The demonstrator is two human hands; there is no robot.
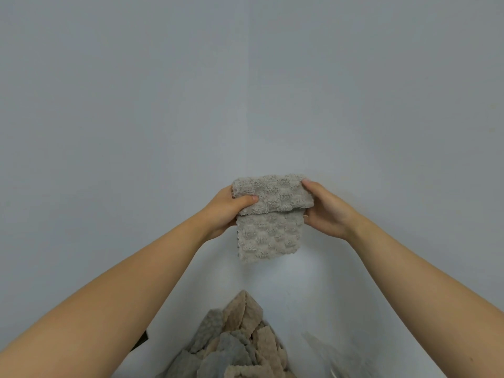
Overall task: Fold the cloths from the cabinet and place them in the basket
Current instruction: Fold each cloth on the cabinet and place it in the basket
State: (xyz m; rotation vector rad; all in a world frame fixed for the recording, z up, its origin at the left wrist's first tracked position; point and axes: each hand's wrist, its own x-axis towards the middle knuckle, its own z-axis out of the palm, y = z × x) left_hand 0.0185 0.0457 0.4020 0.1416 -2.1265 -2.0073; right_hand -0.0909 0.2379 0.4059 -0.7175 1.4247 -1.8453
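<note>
Black or near it, a small corner of something (144, 336) poked out beside my left forearm; I couldn't tell what it was. My left hand (225, 211) gripped the left side of the grey cloth (272, 214), with the thumb pressed across the front of its folded-over flap. Low in view sat the pile of cloths (240, 342), beige and grey-blue, loose and unfolded, well apart from the one I held. The grey cloth was up in the air before the white wall (136, 105), its top turned down toward me as a flap and a single layer hanging under it. My right hand (326, 211) held the right side, thumb on the top corner. So the hands were apart, each clamped on one side of the same cloth.

I judged I was mid-fold, with nothing flat underneath. That was the risk: the plush fabric looked soft and thick, and if either thumb eased, the flap could spring open or slide askew. If dropped, it would land among the unfolded ones. I couldn't make out the basket; a faint grey smear (324, 350) low on the right might have been it.
</note>
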